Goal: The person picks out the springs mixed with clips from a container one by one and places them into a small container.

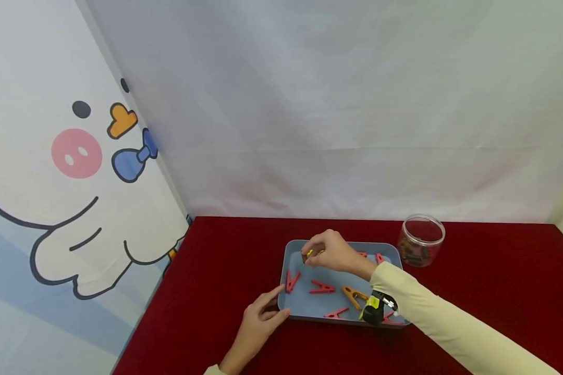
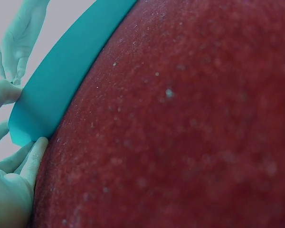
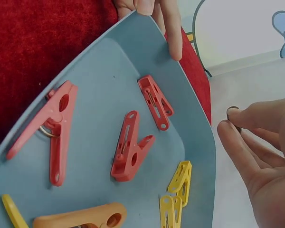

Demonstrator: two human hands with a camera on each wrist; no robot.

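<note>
My right hand (image 1: 330,252) is over the far left part of a blue-grey tray (image 1: 305,307). Between thumb and fingertip it pinches a small dark brown piece (image 3: 233,118) with a rounded edge, mostly hidden by the fingers. At the tray's near left corner, my left hand (image 1: 258,320) holds the rim and outer wall between thumb and fingers. Inside the tray lie several red spring clips (image 1: 322,287), an orange clip (image 1: 352,294) and yellow clips (image 3: 180,178). The yellow ones are near the tray wall in the right wrist view, beneath my right hand.
A clear round jar (image 1: 421,240) with dark brown and green pieces at its bottom stands just beyond the tray's far right corner. Dark red cloth (image 1: 497,291) covers the table. A pale curtain (image 1: 356,130) hangs behind it, and a cartoon-printed panel (image 1: 42,208) borders the left.
</note>
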